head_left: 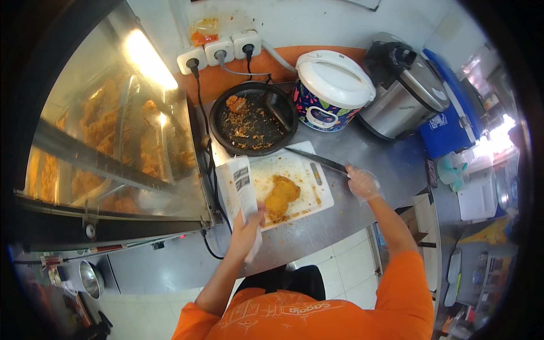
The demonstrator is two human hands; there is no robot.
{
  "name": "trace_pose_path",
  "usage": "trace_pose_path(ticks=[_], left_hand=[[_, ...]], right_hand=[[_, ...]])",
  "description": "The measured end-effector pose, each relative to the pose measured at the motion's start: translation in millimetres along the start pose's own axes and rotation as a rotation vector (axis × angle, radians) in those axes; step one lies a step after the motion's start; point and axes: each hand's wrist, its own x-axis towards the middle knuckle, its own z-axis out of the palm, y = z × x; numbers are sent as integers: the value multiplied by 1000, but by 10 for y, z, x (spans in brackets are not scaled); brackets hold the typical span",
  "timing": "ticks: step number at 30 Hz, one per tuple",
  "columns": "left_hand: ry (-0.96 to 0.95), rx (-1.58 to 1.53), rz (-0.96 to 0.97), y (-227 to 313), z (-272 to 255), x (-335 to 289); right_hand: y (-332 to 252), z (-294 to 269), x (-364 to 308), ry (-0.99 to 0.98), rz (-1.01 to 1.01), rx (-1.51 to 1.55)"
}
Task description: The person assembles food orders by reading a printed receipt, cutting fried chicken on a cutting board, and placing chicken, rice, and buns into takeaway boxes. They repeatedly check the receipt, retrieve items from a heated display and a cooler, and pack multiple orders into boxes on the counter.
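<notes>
My left hand (247, 228) is closed around a white paper bag (242, 190) with dark print, held upright over the left edge of the cutting board. On the white cutting board (266, 165) lies a golden piece of fried chicken (281, 198), with crumbs scattered about it. In a clear plastic glove, my right hand (361, 182) grips one end of a long dark knife (320, 161). The knife slants over the board's far right corner, its tip near the mortar. That black stone mortar (216, 126) holds crumbs, a small fried piece (237, 104) and a pestle (277, 110).
At left stands a lit glass warming cabinet (187, 187) full of fried chicken. A patterned rice cooker (334, 85), a steel appliance (405, 96) and a blue cooler box (447, 133) line the back right. Cords run from wall sockets (220, 52) down beside the cabinet.
</notes>
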Motion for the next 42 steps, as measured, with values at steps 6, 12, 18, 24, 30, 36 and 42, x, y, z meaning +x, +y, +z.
trace_pose_path(ticks=[6,12,18,24,30,36,42], left_hand=[[80,480,246,-181,71,915],[-69,1026,363,-526,-35,1169],[25,1462,312,-586,-176,1217],[-38,1601,400,-609,-285,1077],[29,1596,241,-619,-324,780],[114,1692,170,-536,-331,673],[200,1594,87,-488,-335,471]], right_hand=[[-527,-416,-369,-265,-203,182],[-823,-380,-74,-479,-260,318],[-1093,107,-27,-374,-96,471],[-1180,239,-89,-364,-236,361],[-1366,183,-189,-217,-410,278],[-1547,109,-253,-135,-442,333],[-1623,64,-338,-236,-473,246]])
